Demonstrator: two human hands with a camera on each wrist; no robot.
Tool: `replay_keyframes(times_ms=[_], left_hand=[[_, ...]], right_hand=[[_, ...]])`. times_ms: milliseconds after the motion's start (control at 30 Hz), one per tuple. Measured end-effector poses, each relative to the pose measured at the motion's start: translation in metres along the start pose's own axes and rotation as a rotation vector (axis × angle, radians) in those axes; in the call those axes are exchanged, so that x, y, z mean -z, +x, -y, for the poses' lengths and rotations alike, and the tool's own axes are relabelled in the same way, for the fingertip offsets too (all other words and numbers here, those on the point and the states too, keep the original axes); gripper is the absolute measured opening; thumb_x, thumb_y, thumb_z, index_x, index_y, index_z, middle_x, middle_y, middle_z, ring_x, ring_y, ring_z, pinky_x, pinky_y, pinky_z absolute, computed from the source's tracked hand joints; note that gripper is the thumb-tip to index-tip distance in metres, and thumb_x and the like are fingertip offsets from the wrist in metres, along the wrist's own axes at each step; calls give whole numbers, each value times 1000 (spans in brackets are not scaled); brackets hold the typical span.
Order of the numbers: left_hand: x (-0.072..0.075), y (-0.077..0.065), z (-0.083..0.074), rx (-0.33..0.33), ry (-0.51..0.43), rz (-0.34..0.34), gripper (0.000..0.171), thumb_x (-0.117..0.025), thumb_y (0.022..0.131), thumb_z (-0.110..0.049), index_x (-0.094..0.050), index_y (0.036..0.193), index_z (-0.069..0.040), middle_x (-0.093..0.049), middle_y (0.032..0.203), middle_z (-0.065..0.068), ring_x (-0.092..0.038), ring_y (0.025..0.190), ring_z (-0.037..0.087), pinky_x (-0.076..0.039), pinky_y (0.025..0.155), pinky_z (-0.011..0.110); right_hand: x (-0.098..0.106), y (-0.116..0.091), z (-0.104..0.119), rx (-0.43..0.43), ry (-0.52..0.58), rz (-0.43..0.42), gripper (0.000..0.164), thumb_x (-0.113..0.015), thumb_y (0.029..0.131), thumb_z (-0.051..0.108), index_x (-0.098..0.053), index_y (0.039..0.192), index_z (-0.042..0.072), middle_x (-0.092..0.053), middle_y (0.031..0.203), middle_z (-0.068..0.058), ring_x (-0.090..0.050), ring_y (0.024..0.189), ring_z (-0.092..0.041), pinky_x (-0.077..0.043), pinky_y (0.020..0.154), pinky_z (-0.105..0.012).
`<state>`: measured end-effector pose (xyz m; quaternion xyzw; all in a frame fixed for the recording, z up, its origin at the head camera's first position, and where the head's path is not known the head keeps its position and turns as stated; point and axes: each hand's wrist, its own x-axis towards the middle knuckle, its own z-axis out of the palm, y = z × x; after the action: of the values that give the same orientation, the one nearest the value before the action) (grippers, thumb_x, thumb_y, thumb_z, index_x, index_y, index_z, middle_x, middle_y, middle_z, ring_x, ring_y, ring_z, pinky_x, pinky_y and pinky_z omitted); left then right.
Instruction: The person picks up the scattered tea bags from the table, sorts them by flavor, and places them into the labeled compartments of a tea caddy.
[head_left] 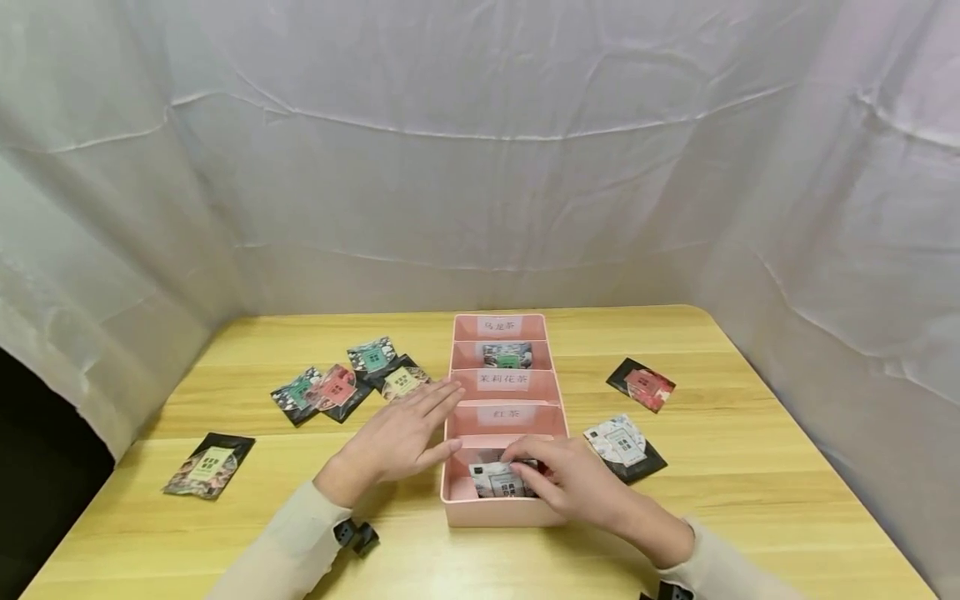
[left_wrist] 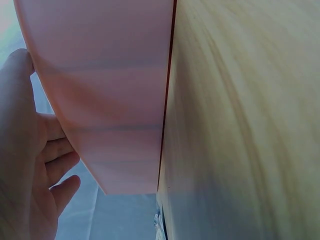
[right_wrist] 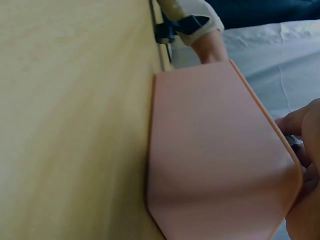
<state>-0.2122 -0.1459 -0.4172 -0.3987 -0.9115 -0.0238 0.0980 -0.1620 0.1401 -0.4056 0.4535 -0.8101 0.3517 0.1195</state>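
Note:
A long pink divided box stands on the wooden table, with paper labels on its inner walls. My left hand rests against its left rim, fingers stretched out and holding nothing. In the left wrist view these fingers touch the rim from outside. My right hand reaches into the nearest compartment, thumb and index finger pinching the right part of a white tea sachet. Another sachet with a green label lies in a farther compartment. In the right wrist view the box wall hides most of the right fingertips.
Several tea sachets lie left of the box, including a red one in an overlapping group and a green-labelled one farther out. To the right lie a red-and-black sachet and a white-and-black one. A pale curtain surrounds the table.

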Motion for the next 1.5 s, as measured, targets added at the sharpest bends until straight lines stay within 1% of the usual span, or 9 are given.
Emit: replay_keyframes(times_ms=[100, 333, 533, 667, 833, 1000, 1200, 1333, 1500], left_hand=[[0, -1, 0, 11, -6, 10, 74, -28, 102, -57, -28, 154, -4, -26, 158, 13, -23, 145, 28, -25, 116, 43], [-1, -2, -1, 12, -6, 11, 74, -27, 102, -57, -28, 153, -3, -26, 158, 14, -23, 145, 28, -27, 116, 43], [-2, -1, 1, 0, -13, -4, 73, -30, 102, -56, -28, 153, -3, -27, 158, 14, -22, 145, 28, -26, 116, 44], [-1, -1, 2, -2, -20, 3, 74, -29, 103, -56, -26, 154, -3, -26, 158, 15, -22, 145, 29, -23, 117, 43], [-1, -1, 1, 7, -34, 16, 75, -27, 102, -57, -26, 154, -3, -24, 159, 14, -20, 146, 28, -19, 117, 41], [-2, 0, 1, 10, -40, 10, 75, -27, 102, -57, -27, 154, -3, -24, 159, 13, -19, 146, 28, -20, 117, 41], [-1, 0, 1, 1, -30, 2, 75, -27, 102, -57, -28, 153, -2, -25, 158, 14, -24, 145, 31, -24, 116, 43], [-1, 0, 1, -4, -26, -10, 75, -28, 102, -57, -29, 153, -2, -26, 158, 14, -27, 144, 32, -26, 116, 43], [-1, -1, 1, 3, -30, -10, 75, -28, 102, -57, -29, 153, -2, -26, 158, 14, -25, 145, 30, -25, 116, 42]], right_hand=[[-1, -1, 1, 11, -72, 25, 14, -64, 95, 9, -65, 104, 19, -68, 95, 11, -50, 65, 6, -44, 59, -9], [11, -1, 5, -41, -227, 69, 6, -67, 93, 16, -67, 98, 20, -66, 88, 15, -56, 74, 3, -53, 65, -22], [27, -2, 0, -40, -255, -28, 10, -72, 88, 14, -69, 97, 18, -66, 88, 13, -56, 73, 1, -51, 62, -21], [39, -6, -8, -65, -265, -86, 13, -73, 87, 12, -70, 99, 19, -70, 94, 9, -64, 83, -3, -56, 70, -27], [59, -16, -23, -180, -285, -79, 14, -73, 89, 15, -70, 103, 16, -70, 101, 7, -66, 91, -11, -57, 77, -34], [82, -24, -42, -282, -283, -23, 26, -73, 89, 19, -67, 113, 12, -68, 109, 3, -64, 96, -15, -56, 81, -38], [106, -36, -67, -378, -163, 107, 45, -75, 88, 22, -59, 128, 10, -64, 121, -4, -60, 111, -24, -51, 91, -48], [116, -45, -83, -462, -108, 187, 53, -75, 88, 23, -54, 134, 8, -60, 128, -14, -58, 113, -36, -47, 93, -57], [119, -56, -100, -543, -63, 270, 63, -80, 83, 25, -53, 137, 7, -57, 133, -16, -56, 114, -42, -45, 95, -60]])
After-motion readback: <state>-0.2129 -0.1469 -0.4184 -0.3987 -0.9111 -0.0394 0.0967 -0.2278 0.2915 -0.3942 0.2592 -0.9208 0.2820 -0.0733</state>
